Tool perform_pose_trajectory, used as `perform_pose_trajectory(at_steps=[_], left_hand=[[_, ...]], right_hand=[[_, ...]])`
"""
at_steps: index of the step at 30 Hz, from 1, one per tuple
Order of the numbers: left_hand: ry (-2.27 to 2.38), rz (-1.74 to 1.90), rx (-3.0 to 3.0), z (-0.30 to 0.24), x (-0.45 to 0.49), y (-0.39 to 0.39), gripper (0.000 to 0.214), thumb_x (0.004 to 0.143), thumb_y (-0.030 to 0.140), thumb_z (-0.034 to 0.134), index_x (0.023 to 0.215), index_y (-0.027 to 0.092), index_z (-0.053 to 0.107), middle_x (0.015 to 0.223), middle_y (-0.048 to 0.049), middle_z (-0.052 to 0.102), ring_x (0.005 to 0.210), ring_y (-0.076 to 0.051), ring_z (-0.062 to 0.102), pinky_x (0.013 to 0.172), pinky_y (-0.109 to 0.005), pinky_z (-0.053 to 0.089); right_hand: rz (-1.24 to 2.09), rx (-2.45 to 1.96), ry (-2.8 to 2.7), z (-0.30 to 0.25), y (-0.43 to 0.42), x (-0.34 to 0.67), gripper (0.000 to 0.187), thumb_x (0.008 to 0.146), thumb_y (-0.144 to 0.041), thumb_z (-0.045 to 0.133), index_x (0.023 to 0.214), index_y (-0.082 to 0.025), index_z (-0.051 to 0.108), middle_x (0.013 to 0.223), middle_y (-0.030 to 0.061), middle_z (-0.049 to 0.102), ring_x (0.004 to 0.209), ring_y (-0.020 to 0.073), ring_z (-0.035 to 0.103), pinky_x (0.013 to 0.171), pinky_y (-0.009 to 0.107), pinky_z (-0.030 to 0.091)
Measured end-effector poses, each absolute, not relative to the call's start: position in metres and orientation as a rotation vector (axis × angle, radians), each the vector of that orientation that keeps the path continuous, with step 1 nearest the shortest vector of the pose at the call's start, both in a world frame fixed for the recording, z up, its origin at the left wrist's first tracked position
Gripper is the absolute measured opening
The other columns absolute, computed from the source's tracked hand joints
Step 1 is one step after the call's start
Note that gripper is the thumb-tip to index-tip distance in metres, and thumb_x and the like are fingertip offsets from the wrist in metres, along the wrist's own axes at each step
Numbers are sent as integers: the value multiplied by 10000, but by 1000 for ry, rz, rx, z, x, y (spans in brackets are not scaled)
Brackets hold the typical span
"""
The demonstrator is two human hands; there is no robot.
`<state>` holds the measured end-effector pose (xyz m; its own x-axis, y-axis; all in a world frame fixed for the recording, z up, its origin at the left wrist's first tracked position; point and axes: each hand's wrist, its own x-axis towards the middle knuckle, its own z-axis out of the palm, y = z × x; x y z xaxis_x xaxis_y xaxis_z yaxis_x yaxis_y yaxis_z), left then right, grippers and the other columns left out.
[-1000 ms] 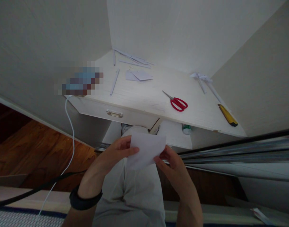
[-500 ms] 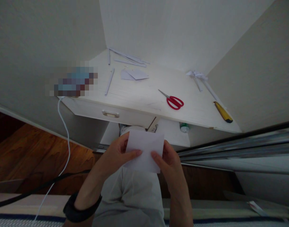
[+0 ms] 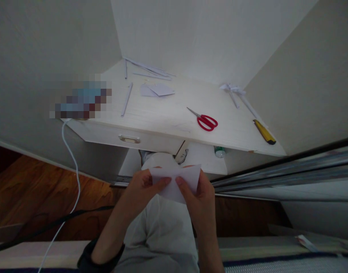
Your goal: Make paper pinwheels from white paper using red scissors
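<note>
A small white sheet of paper [image 3: 174, 189] is held over my lap, in front of the desk edge. My left hand [image 3: 148, 184] grips its left side, thumb on the near face and fingers behind. On the opposite side my right hand [image 3: 198, 189] pinches it the same way, the two thumb tips close together near the middle. The sheet bends, its upper corners raised. Beyond it, red-handled scissors [image 3: 207, 123] lie on the white desk [image 3: 159, 112], blades pointing left. Cut paper pieces [image 3: 161, 90] rest farther back.
Thin paper rolls [image 3: 126, 99] lie at the desk's back left. Folded paper strips [image 3: 233, 91] and a yellow-handled cutter [image 3: 264, 132] are on the right. A blurred object [image 3: 82, 100] with a white cable [image 3: 77, 170] sits at left. A small jar [image 3: 219, 151] stands below the desktop.
The sheet, nearly flat before, is now bent, and my thumbs have come closer together. The whole view has shifted slightly, with desk items appearing farther left.
</note>
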<state>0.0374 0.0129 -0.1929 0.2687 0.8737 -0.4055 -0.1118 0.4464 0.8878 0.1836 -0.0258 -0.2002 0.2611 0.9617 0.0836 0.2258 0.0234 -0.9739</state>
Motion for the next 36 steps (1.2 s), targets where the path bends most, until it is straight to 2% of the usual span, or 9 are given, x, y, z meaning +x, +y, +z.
perform_pose_trajectory(at_steps=[5, 11, 17, 22, 26, 28, 31, 34, 36], left_hand=[[1067, 857, 1038, -192, 37, 10, 101, 688, 279, 740, 685, 178, 752, 674, -17, 683, 636, -166, 571, 575, -239, 424], [1112, 882, 1069, -193, 35, 5, 187, 761, 376, 701, 732, 195, 735, 680, -5, 659, 659, -176, 574, 602, -249, 449], [1137, 885, 1021, -189, 40, 5, 296, 723, 484, 713, 757, 193, 755, 689, -16, 677, 689, -192, 583, 633, -260, 477], [1276, 1012, 796, -198, 38, -1, 442, 748, 601, 650, 854, 180, 730, 814, -51, 709, 824, -223, 632, 709, -293, 516], [1174, 1042, 767, -199, 35, -4, 509, 825, 632, 540, 979, 172, 695, 951, -100, 725, 871, -239, 667, 757, -330, 539], [1064, 1017, 862, -197, 35, -3, 482, 803, 590, 602, 1043, 179, 677, 1000, -106, 730, 868, -240, 681, 747, -324, 547], [994, 1014, 913, -193, 38, 1, 506, 716, 396, 750, 1160, 191, 616, 1156, -101, 708, 1007, -257, 672, 824, -336, 547], [1029, 1004, 902, -191, 39, 4, 463, 707, 296, 738, 1138, 183, 610, 1160, -94, 711, 1057, -264, 660, 861, -357, 539], [1082, 982, 926, -190, 37, 4, 387, 724, 285, 717, 1084, 174, 630, 1091, -92, 732, 1002, -259, 675, 846, -358, 542]], right_hand=[[765, -1249, -1303, -193, -22, 179, 81, 815, -152, 641, 807, -227, 611, 828, 2, 626, 820, 174, 602, 755, 289, 458], [497, -1392, -1418, -190, -20, 178, 139, 833, -102, 602, 811, -239, 603, 767, -3, 635, 721, 166, 590, 659, 279, 463], [333, -1295, -1706, -199, -24, 183, 378, 880, -39, 484, 1134, -280, 629, 1107, 68, 650, 1029, 215, 603, 895, 361, 495], [349, -1261, -1979, -207, -22, 190, 626, 841, -15, 437, 1412, -272, 448, 1429, 104, 455, 1241, 254, 467, 1016, 444, 435], [343, -1298, -2154, -205, -20, 190, 655, 886, -149, 504, 1502, -235, 301, 1571, 114, 248, 1381, 294, 301, 1114, 501, 317], [325, -1335, -2213, -204, -20, 190, 692, 901, -285, 559, 1521, -236, 256, 1608, 115, 152, 1408, 322, 245, 1127, 527, 279], [293, -1368, -2268, -204, -22, 191, 801, 885, -470, 585, 1541, -232, 191, 1626, 134, 69, 1438, 356, 174, 1131, 579, 219], [337, -1341, -2261, -203, -24, 196, 791, 901, -565, 509, 1539, -222, 190, 1621, 145, 120, 1448, 346, 165, 1135, 587, 172], [385, -1306, -2168, -200, -24, 200, 697, 931, -581, 430, 1507, -221, 272, 1572, 143, 279, 1415, 312, 263, 1137, 549, 188]])
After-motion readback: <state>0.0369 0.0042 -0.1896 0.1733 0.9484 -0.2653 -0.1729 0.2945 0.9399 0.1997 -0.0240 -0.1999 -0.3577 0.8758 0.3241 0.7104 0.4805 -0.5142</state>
